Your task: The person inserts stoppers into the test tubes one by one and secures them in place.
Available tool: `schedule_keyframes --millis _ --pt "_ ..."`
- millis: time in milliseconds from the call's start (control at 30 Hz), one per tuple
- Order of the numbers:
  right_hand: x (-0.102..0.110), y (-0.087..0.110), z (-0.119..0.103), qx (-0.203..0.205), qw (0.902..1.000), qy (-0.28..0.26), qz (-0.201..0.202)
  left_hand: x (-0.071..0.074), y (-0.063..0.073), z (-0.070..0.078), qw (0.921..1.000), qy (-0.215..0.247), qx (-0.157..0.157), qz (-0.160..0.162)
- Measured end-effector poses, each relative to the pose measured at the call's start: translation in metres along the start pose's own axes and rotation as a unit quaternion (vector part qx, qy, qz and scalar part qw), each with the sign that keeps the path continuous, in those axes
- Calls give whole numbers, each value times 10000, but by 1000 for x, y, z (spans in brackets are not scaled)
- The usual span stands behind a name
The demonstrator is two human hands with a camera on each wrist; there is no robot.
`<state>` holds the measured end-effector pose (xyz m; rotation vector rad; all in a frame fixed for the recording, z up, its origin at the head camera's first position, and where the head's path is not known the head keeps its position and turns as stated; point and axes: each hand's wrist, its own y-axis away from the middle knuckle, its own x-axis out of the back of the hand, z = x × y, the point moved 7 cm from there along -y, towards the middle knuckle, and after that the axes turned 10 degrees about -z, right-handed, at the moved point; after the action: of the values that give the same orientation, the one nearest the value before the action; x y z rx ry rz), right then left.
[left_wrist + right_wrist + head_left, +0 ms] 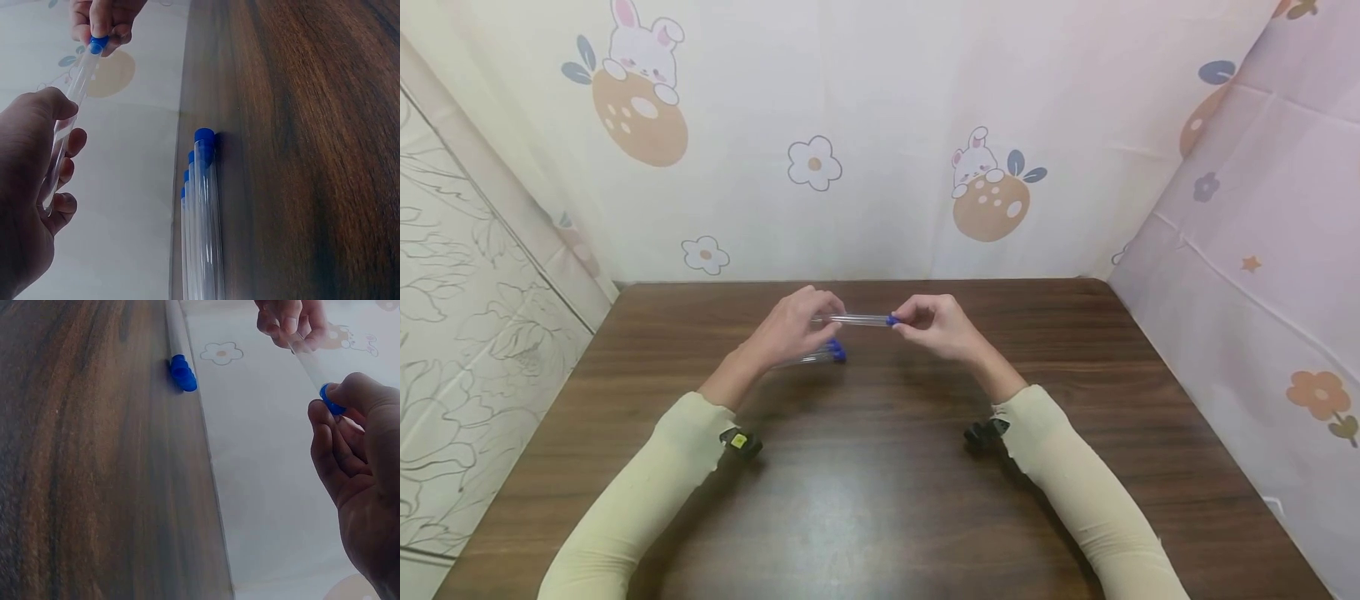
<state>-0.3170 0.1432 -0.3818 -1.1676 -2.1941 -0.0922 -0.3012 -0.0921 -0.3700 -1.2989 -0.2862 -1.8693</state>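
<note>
A clear test tube (863, 320) with a blue cap (99, 44) is held up between both hands, above the table. My left hand (797, 327) grips the tube's clear body, thumb on one side and fingers curled round the other. At the other end, my right hand (942, 325) pinches the blue cap between thumb and fingers. The cap sits at the tube's mouth in the left wrist view. Several more capped test tubes (208, 225) lie side by side on the table, below the left hand, which partly hides them in the head view.
The brown wooden table (865, 467) reaches back to a pale curtain (887, 225) printed with rabbits and flowers. Another patterned curtain (1247, 317) hangs along the right side, and a panel with line-drawn flowers (467, 333) stands at the left.
</note>
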Motion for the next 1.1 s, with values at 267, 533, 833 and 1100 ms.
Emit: schedule_keyframes --millis 267,533,833,1100 --pt "0 -2 -1 26 9999 -90 -110 3 -3 3 9999 -72 -22 -91" --pt "1 -2 -2 68 9997 -189 -135 3 -3 2 9999 -45 15 -88" --pt "2 -1 2 -118 9997 -121 -180 2 -2 -2 9989 -10 414 -231" --pt "6 -1 4 -177 9997 -147 -72 5 -1 -2 9985 -86 474 -243"
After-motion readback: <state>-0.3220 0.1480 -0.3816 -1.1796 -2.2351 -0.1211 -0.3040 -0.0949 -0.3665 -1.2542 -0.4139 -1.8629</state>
